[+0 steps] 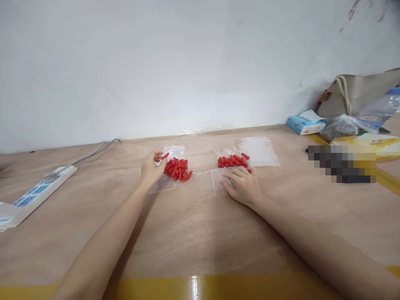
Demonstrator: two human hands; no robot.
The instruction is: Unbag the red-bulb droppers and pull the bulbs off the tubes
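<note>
My left hand (152,170) pinches a small red rubber bulb (166,156) between thumb and fingers. It is at the left edge of a pile of red rubber bulbs (178,168), which lies on clear plastic bags (174,151). My right hand (244,184) rests palm down over the right end of a row of thin clear tubes (208,183), thumb and fingers apart. Just beyond that hand lies a bunch of droppers (233,161), with red bulbs towards me and thin clear stems pointing to the wall. Its fingertips touch or hover over the tubes; I cannot tell which.
A stack of flat clear bags (261,152) lies right of the droppers. Further right are a blue tissue pack (304,123), a beige cloth bag (359,96) and a blurred-out dark object (340,166). A white power strip (37,196) with a grey cable is on the left.
</note>
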